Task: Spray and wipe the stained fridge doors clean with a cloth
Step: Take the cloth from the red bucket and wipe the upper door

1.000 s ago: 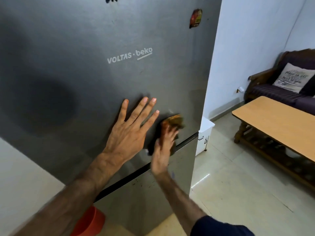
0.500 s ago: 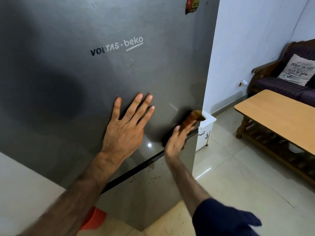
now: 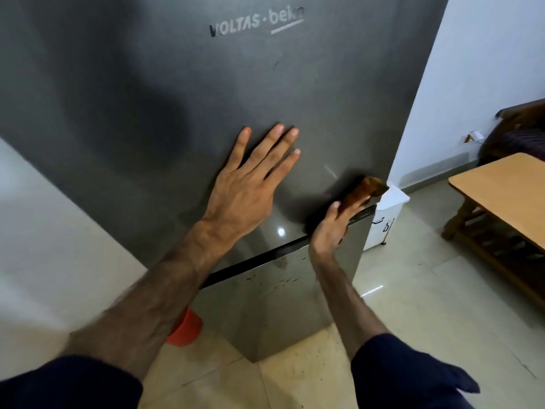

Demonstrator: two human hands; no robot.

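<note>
**Steel door, cloth at its right edge**

Our left hand lies flat, fingers spread wide, on the upper door. Our right hand presses the brown cloth against that door's lower right corner. Dark stains speck the lower door.

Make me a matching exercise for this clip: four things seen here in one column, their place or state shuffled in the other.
Things:
1. left hand
2. cloth
3. lower fridge door
4. orange container

Place or state:
A. on the floor, beside the fridge base
B. flat, fingers spread, on the upper fridge door
C. marked with dark spots
D. under the right hand, by the upper door's right edge

Pairs: 1-B, 2-D, 3-C, 4-A
</note>
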